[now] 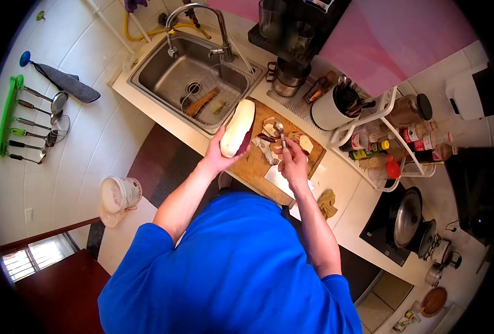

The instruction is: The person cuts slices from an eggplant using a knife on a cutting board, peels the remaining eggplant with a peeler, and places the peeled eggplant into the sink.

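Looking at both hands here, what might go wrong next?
The left hand grips the long, purple-skinned vegetable near one end, so the other end might tip and slip toward the sink. The spoon in the right hand might knock loose pieces off the cutting board.

now, left hand (220, 151): palm hidden behind pale vegetable (239, 129). right hand (293, 163): fingers covering part of metal utensil (279, 127). scraps (266, 149) on board (246, 167) too small to name, perhaps peelings. bottles (380, 146) in white rack (344, 146): labels too tiny to read. over at stove (381, 234), whatever sits under silver lid (408, 217) covered. purple item (135, 4) sliced by top edge. window (35, 260) washed out, view beyond lost in glare.
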